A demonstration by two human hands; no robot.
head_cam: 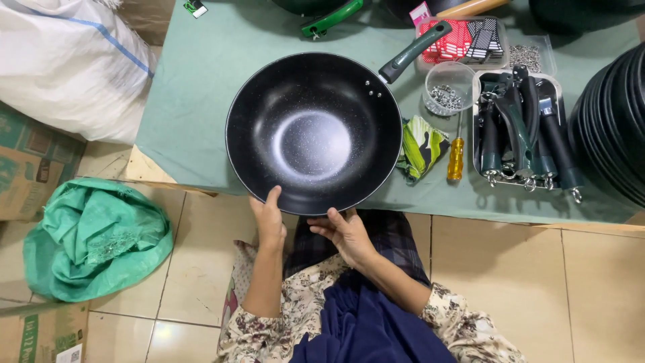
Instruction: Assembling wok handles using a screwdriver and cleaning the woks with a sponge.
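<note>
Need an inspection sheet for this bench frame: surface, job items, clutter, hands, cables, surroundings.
Surface: table under a green cloth.
Job's things: black speckled wok, green handle fitted, near rim at the table edge.
Clutter: tray of handles, cup of rings, yellow screwdriver, rag, stacked pans.
Hands: left hand and right hand both grip the wok's near rim.
Cables: nothing seen.
Surroundings: tiled floor, green sack, white sack, cardboard boxes.
</note>
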